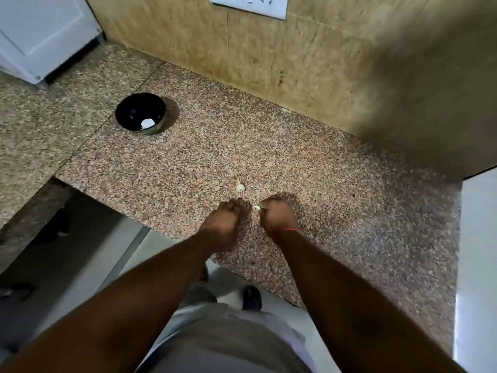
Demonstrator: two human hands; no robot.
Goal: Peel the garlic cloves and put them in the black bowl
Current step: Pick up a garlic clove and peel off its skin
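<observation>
Speckled pink-brown granite countertop (188, 162) fills the middle of the frame, with a tan stone-look backsplash (295, 57) behind it and a white switch plate (248, 4) at the top edge. A white cabinet door (40, 30) sits in the upper left corner. Down at the lower centre, both forearms reach in over the counter's front edge. The left hand (223, 224) has its fingers bunched and curled downward, tips near the counter; whether it grips anything I cannot tell. The right hand (277, 215) is curled into a tight fist, a thin red thread (290, 229) round its wrist, and a small pale garlic piece (257, 208) peeks out at its fingertips, pinched there, in the narrow gap between the two hands. Just above the hands, one unpeeled garlic clove (240, 186) lies loose on the granite. Well apart, in the upper left of the counter, stands the black bowl (129, 103), and inside it, toward its near side, a white peeled clove (147, 122). At the bottom, grey shorts (228, 340) and a dark shoe (251, 297) on pale floor
</observation>
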